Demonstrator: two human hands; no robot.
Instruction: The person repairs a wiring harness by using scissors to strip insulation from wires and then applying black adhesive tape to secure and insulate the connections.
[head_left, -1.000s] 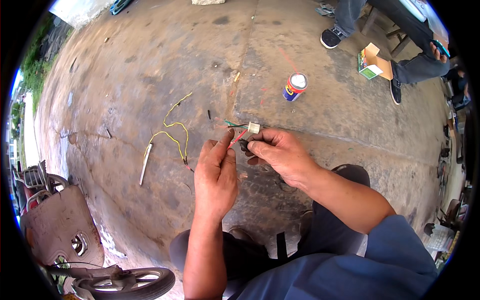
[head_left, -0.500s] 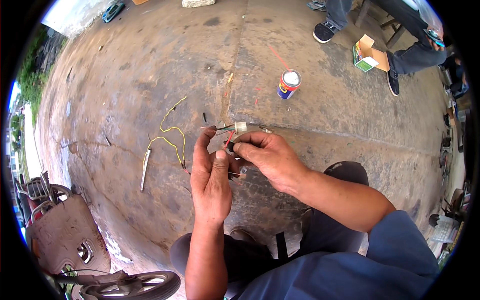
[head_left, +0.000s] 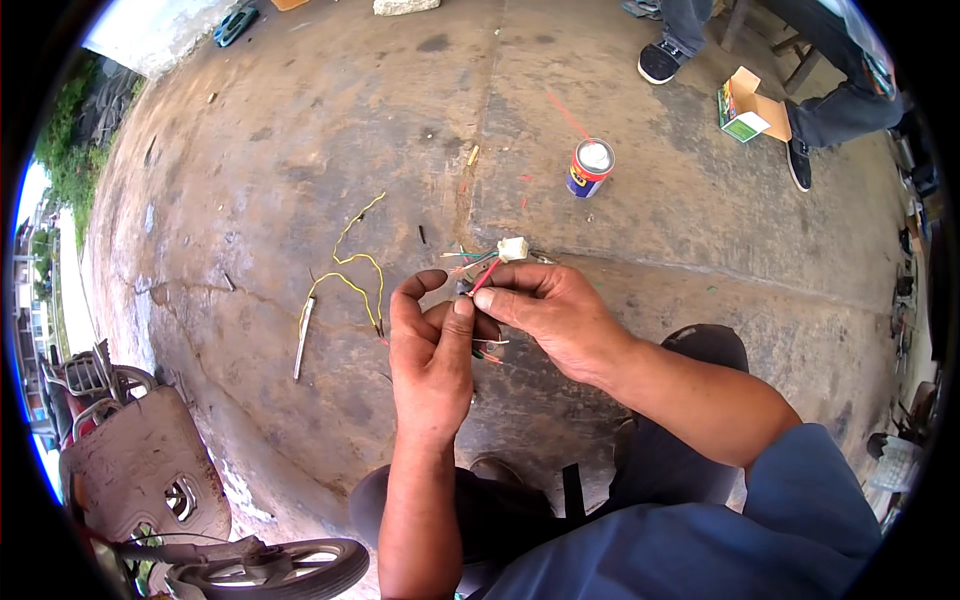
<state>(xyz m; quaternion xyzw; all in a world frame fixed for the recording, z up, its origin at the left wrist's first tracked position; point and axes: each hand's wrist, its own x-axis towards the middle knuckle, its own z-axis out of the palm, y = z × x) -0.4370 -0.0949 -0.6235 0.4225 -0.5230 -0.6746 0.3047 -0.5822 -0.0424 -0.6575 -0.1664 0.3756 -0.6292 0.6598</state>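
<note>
White connector (head_left: 513,248) seen at centre of frame, just above the fingers of the right hand (head_left: 560,318), its wires trailing leftward. Red wire (head_left: 487,273) from it pinched between right thumb and forefinger, hand otherwise loosely curled. Left hand (head_left: 430,345) half curled, forefinger raised; thumb tip set at a small dark piece (head_left: 463,286) between both hands. Whether it is gripped by the left cannot be told.
</note>
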